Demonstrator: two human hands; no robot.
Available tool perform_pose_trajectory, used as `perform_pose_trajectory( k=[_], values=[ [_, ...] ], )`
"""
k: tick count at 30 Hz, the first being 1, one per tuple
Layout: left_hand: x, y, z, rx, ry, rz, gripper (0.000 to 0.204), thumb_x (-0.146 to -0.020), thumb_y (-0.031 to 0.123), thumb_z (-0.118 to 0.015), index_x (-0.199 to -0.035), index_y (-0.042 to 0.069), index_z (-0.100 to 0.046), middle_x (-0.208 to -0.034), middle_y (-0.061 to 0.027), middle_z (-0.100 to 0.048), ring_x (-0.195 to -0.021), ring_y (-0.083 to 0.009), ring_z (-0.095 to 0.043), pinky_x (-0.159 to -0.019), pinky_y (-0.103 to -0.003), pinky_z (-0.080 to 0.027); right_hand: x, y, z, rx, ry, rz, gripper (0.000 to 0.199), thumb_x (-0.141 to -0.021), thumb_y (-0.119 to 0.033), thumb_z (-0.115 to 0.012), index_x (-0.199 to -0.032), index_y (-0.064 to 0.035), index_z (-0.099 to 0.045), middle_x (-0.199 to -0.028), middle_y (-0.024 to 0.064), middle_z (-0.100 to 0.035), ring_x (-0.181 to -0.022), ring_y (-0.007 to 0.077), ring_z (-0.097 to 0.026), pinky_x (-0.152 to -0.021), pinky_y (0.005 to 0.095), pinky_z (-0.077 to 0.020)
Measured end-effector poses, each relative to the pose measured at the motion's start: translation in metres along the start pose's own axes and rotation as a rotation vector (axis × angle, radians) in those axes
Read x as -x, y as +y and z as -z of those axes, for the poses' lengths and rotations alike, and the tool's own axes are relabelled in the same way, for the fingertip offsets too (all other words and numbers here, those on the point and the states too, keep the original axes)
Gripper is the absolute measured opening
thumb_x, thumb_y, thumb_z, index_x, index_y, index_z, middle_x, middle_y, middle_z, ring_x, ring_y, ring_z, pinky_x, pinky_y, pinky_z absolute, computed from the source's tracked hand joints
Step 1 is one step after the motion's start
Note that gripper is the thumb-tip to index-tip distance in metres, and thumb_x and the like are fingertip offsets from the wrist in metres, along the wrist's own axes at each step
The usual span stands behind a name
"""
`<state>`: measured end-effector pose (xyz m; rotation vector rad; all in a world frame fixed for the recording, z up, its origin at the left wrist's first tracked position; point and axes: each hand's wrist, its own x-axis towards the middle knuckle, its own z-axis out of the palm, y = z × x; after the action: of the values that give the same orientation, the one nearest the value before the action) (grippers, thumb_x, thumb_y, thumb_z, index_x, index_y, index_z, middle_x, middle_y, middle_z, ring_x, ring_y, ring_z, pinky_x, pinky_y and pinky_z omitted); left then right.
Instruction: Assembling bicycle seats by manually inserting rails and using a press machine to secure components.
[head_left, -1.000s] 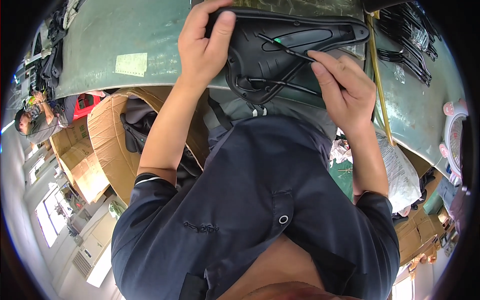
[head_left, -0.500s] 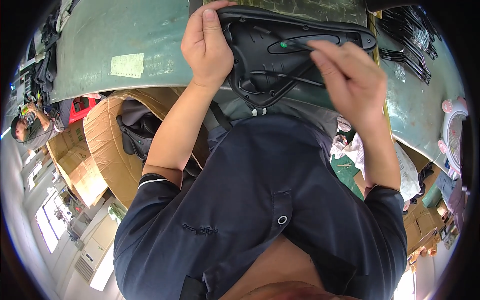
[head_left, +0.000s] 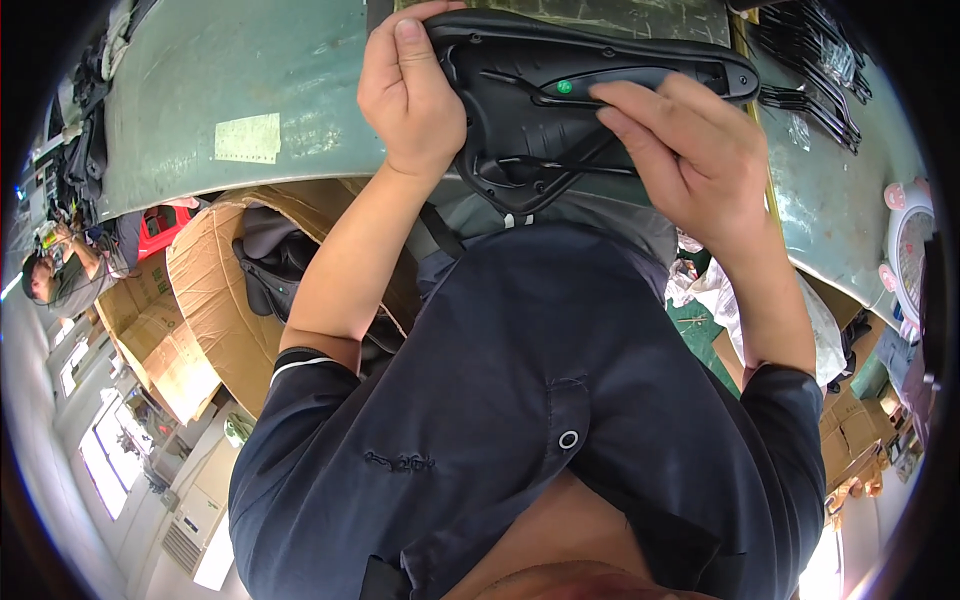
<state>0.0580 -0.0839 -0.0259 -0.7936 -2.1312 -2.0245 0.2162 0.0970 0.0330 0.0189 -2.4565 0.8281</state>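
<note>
An upturned black bicycle saddle [head_left: 590, 57] lies at the near edge of the green workbench, its wide end to the left and its nose to the right. My left hand [head_left: 412, 100] is closed round the wide end, thumb on top. Over the underside, my right hand [head_left: 690, 150] has thumb and fingers pinched on a black metal saddle rail [head_left: 570, 163]. One bar of the rail reaches toward the wide end and another runs nearer me; the hand hides where they meet. A round green sticker [head_left: 564, 87] shows on the underside, beside my right fingertips.
Several black metal rails [head_left: 815, 75] are heaped at the right of the workbench [head_left: 330, 60]. A pink-and-white fan [head_left: 908, 250] stands at far right. Left of me, an open cardboard box [head_left: 215, 290] holds black saddles [head_left: 275, 265]. A person [head_left: 70, 265] works at far left.
My right hand has shifted slightly left with the rail, whose far bar now sits further toward the wide end. My left hand keeps its hold on the saddle.
</note>
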Motion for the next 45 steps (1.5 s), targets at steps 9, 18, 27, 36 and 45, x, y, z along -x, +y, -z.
perform_pose_trajectory(
  k=[9,18,27,36,45],
  values=[
    [-0.004,-0.023,0.002,0.035,-0.046,-0.101,0.022,-0.11,0.02,-0.061,-0.113,0.0,-0.07,-0.106,-0.0096,-0.077,-0.093,-0.0202,-0.069,-0.087,-0.031,-0.055,-0.011,0.0,-0.008,-0.033,-0.007,0.014,0.016,-0.086,-0.01,-0.084,-0.102,-0.0111,-0.082,-0.068,0.0035,-0.054,-0.055,0.0184,-0.053,-0.052,0.0323,-0.0424],
    [-0.007,-0.009,-0.004,-0.096,-0.127,-0.138,0.032,-0.117,0.016,-0.042,-0.115,-0.003,-0.068,-0.109,-0.0111,-0.076,-0.099,-0.016,-0.067,-0.095,-0.029,-0.052,-0.029,0.016,-0.015,0.0,-0.013,0.085,0.008,-0.086,-0.02,-0.082,-0.094,-0.0168,-0.082,-0.07,0.0032,-0.061,-0.059,0.0244,-0.062,-0.052,0.0368,-0.0467],
    [-0.023,0.011,0.012,-0.354,-0.349,-0.651,0.068,-0.084,0.019,-0.09,-0.138,0.0,-0.055,-0.121,-0.0231,-0.064,-0.109,-0.041,-0.063,-0.097,-0.045,-0.053,-0.074,0.04,0.024,0.15,0.062,0.438,0.022,-0.088,-0.029,-0.08,-0.105,-0.0172,-0.077,-0.095,0.0035,-0.069,-0.087,0.0273,-0.071,-0.068,0.0397,-0.0558],
    [-0.012,0.052,-0.039,-0.509,-0.168,-0.188,0.064,-0.089,0.027,-0.086,-0.137,-0.002,-0.054,-0.131,-0.0269,-0.051,-0.115,-0.0422,-0.055,-0.103,-0.046,-0.045,-0.028,0.026,-0.021,0.255,0.235,-0.199,0.052,-0.086,-0.022,-0.076,-0.128,0.0043,-0.062,-0.108,0.0212,-0.067,-0.09,0.039,-0.073,-0.076,0.0445,-0.0624],
    [-0.093,-0.003,-0.069,-0.508,-0.115,-0.55,0.029,-0.089,0.015,-0.081,-0.07,0.0,-0.065,-0.12,-0.0172,-0.073,-0.091,-0.0324,-0.073,-0.077,-0.039,-0.058,-0.083,0.066,-0.049,0.332,0.444,-0.132,0.033,-0.077,-0.019,-0.076,-0.109,-0.0101,-0.069,-0.091,0.0102,-0.066,-0.079,0.0319,-0.072,-0.064,0.0433,-0.06]
  ],
)
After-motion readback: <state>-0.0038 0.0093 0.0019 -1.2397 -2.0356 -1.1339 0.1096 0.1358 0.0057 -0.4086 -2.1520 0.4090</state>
